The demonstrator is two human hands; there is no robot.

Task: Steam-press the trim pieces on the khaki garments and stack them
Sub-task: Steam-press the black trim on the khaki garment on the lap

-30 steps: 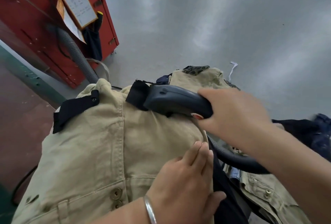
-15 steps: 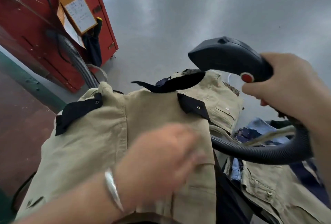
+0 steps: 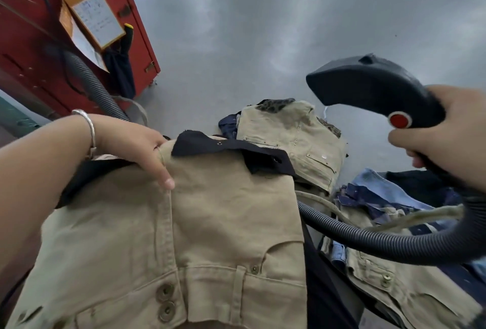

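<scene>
Right hand (image 3: 447, 131) grips black plastic steam iron (image 3: 368, 87) — raised | black fabric trim (image 3: 231, 148) lies lower-left | left hand (image 3: 136, 142) — nearer — grips khaki cotton garment (image 3: 210, 223).

Evenly lit by soft, diffuse light; broad pale sheen streaks across grey floor (image 3: 263, 26). Shadows faint. Strong wide-angle bending at edges, red cabinet (image 3: 31, 39) leaning. Slight softness overall, corners smeared, nearest forearm blurred.
</scene>
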